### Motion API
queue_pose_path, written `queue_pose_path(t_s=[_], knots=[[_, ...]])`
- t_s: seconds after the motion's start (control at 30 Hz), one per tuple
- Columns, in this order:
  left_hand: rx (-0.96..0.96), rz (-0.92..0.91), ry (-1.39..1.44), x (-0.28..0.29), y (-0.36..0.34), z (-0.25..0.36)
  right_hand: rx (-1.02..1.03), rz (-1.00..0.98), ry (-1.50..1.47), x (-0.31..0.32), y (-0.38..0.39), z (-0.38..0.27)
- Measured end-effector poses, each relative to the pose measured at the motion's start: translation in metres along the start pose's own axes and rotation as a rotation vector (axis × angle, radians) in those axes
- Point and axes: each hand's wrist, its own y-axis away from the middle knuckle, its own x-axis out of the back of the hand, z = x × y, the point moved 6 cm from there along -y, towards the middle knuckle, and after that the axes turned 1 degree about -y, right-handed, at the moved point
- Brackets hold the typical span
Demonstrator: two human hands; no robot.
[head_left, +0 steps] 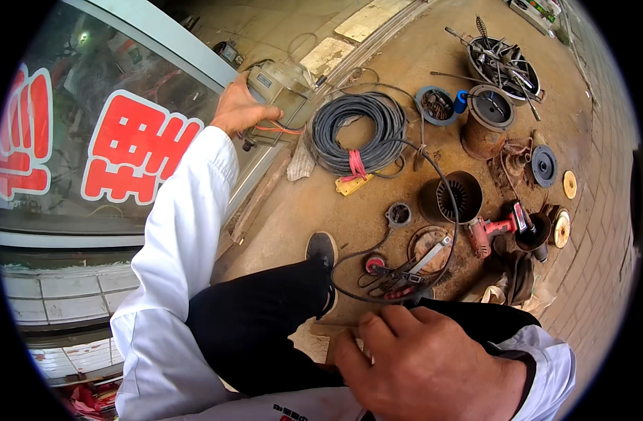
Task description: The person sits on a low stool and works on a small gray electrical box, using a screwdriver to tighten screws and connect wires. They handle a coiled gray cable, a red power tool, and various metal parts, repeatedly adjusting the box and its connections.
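Observation:
My left hand point(245, 111) reaches out to a beige metal electrical unit point(273, 78) with a tube frame, beside the glass door. The thumb and fingers are spread around the unit's near corner; some fingertips are hidden behind it. Orange wires point(279, 128) run out just below the thumb. Close to my body, my right hand point(423, 361) is curled with its fingers bent in, and whatever lies inside them is hidden. Beyond its knuckles a black cable point(363, 298) loops across the ground from a thick coil point(360, 130) tied with pink string.
A red cordless power tool point(491, 230), a motor stator point(458, 198), a rusty flanged cylinder point(484, 130) and a basin of tools point(504, 62) stand to the right. A yellow power strip point(354, 184) lies by the coil. The glass door point(118, 84) is at left.

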Motion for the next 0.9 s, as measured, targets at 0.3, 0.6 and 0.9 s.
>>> queue_pose_path(t_s=[0.3, 0.6, 0.9], knots=[[0.012, 0.229, -0.114, -0.114, -0.174, -0.072, -0.308, -0.108, -0.255, -0.053, 0.007, 0.164], [0.366, 0.204, -0.124, -0.203, -0.264, -0.159, -0.627, -0.124, -0.466, -0.052, 0.021, 0.253], [0.489, 0.076, -0.325, -0.256, -0.298, -0.202, -0.769, -0.176, -0.551, -0.053, 0.024, 0.296]])
